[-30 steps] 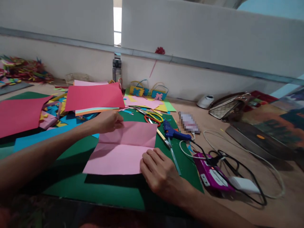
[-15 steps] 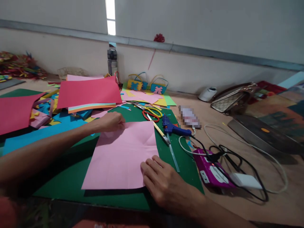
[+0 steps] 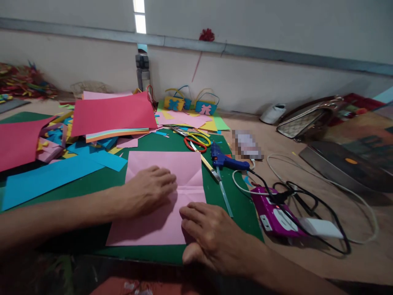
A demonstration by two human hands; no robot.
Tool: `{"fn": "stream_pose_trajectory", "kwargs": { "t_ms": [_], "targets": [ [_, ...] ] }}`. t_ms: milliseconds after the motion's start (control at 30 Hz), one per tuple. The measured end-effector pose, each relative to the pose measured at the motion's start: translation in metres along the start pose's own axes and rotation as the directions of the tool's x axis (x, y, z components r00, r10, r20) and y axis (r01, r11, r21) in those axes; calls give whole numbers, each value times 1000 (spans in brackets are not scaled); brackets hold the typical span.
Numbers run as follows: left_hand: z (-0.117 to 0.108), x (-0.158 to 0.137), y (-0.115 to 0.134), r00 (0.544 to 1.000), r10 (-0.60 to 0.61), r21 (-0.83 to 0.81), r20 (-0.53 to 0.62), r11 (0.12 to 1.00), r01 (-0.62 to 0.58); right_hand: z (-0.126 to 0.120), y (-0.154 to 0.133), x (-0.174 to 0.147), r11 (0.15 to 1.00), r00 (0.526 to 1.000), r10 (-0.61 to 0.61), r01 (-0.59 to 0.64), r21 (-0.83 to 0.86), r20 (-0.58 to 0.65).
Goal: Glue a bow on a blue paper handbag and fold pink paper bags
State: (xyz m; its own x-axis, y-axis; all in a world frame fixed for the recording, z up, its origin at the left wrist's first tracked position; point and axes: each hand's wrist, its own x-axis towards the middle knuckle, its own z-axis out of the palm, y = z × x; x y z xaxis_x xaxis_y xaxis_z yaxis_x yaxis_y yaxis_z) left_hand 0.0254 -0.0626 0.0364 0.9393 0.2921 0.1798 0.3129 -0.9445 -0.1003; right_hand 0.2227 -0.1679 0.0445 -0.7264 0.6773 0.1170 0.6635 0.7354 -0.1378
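A pink sheet of paper [image 3: 162,229] with crossing fold creases lies flat on a green cutting mat [image 3: 144,256]. My left hand [image 3: 150,188] rests over the middle of the sheet, palm down, fingers stretched toward the right. On the sheet's lower right edge lies my right hand [image 3: 211,233], its fingers flat on the paper and its thumb below the edge. Neither hand grips anything. Right of the sheet are scissors [image 3: 196,143] with red and yellow handles, a yellow craft knife [image 3: 208,164] and a blue glue gun [image 3: 229,162] with a clear glue stick near it.
Red paper sheets [image 3: 113,114] and blue strips [image 3: 55,176] lie to the left among scraps. Small paper baskets [image 3: 205,107] stand at the back. On the right are a purple power strip [image 3: 276,217] with looping cables, a phone [image 3: 248,144] and a dark case [image 3: 346,164].
My left hand has come from the sheet's top left corner down onto its middle, and its fingers have straightened. The sheet's top edge now lies flat. My right hand stays at the lower right.
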Motion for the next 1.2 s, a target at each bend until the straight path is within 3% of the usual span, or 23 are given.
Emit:
{"fn": "stream_pose_trajectory", "kwargs": {
  "t_ms": [33, 167, 267, 400, 733, 933, 1100, 1200],
  "targets": [
    [5, -2, 7, 998, 49, -56, 32, 997, -47, -2, 0, 1, 998, 999, 39, -39, 40, 8],
    [20, -10, 23, 999, 23, -103, 38, 995, -19, -3, 1, 8, 980, 980, 198, -197, 28, -36],
    [19, -14, 26, 997, 22, -128, 80, 992, -11, 3, 3, 18, 965, 969, 239, -230, -123, 59],
    [18, -17, 26, 995, -25, -102, 94, 994, 35, 14, 6, 28, 892, 918, 364, -293, -345, 159],
    [27, -58, 13, 977, -212, 44, -19, 976, 213, 23, 9, 10, 761, 937, 324, -175, -625, 132],
    [27, -85, 4, 938, -292, 47, -185, 951, 306, 14, 5, 6, 731, 894, 429, -259, -631, 130],
    [31, -103, -5, 954, -224, 141, -201, 957, 254, 13, 3, -1, 737, 894, 440, -306, -602, 84],
    [24, -107, -9, 943, -283, 94, -173, 949, 301, 11, 5, -4, 770, 910, 410, -303, -561, 71]
  ]
}}
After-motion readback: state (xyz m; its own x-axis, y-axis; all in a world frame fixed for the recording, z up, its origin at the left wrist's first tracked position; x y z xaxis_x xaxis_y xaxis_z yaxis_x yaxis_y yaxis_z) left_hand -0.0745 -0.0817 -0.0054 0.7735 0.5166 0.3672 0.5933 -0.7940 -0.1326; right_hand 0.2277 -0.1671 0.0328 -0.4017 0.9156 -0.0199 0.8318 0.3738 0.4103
